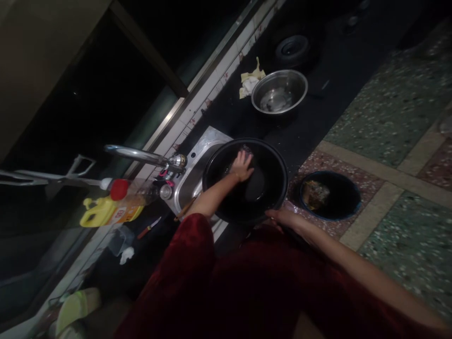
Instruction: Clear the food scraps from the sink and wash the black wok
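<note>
A big black wok rests over the steel sink, tilted toward me. My left hand is inside the wok, pressing a dark scrubbing pad against its inner wall. My right hand grips the wok's near rim and steadies it. Both arms come out of a dark red garment at the bottom of the view.
A chrome tap reaches over the sink. A steel bowl and a yellow cloth sit on the dark counter beyond. A yellow oil bottle and a knife lie at the left. A dark bin stands on the terrazzo floor.
</note>
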### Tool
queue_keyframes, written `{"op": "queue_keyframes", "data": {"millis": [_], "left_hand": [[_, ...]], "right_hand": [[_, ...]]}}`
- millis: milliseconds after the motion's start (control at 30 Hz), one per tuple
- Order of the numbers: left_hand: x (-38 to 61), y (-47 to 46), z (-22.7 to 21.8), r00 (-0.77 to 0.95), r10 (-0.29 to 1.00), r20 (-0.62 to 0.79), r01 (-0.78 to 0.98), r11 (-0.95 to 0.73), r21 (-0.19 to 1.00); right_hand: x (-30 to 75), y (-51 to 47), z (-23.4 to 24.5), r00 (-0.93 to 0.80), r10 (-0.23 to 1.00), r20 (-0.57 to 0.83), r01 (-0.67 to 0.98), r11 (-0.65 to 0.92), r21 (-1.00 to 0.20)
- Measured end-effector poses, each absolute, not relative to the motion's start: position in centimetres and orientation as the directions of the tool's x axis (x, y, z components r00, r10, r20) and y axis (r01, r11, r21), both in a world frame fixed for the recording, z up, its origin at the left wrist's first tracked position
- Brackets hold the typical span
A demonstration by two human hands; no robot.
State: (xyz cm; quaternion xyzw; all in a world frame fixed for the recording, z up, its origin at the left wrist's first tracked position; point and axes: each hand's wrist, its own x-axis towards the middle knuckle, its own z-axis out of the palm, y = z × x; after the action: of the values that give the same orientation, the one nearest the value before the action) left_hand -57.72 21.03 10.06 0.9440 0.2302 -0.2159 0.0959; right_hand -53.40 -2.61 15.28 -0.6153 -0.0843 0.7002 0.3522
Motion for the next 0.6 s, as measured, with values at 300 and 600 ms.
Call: {"op": "queue_keyframes", "data": {"millis": [300,600], "left_hand": [[-68.4,19.3,13.9,0.639,0.043,-0.768,0.295,-0.936,0.194],[-54.7,15.1,9.4,0.908,0.170,-0.383,0.290,-0.914,0.283]], "right_hand": [[-52.9,-3.5,15.3,0.035,0.572,-0.819,-0.462,-0.718,-0.521],[-52.7,-3.3,16.0,0.025,0.542,-0.840,-0.455,-0.742,-0.493]]}}
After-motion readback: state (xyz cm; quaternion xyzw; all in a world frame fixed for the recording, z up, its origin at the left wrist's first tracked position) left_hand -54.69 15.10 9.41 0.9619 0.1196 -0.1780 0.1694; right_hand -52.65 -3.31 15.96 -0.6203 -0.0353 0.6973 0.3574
